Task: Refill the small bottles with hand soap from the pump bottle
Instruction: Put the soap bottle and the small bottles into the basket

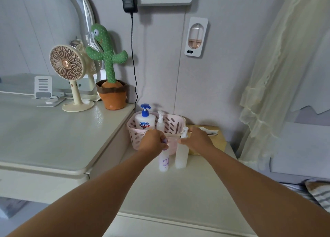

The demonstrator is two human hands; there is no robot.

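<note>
the left hand [153, 142] hides the purple-printed bottle [164, 161] top under its fingers; the pump bottle [145, 121] base sits hidden inside the basket [175, 124].

Bare counter [178, 192] in front; pink basket [175, 129] and tissue box [217, 138] crowding the back.

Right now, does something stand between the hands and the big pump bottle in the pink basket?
Yes. The pump bottle stands inside the pink basket, behind its front rim. Both hands are occupied in front: the left hand on the heart-printed bottle, the right hand on the plain white bottle.
</note>
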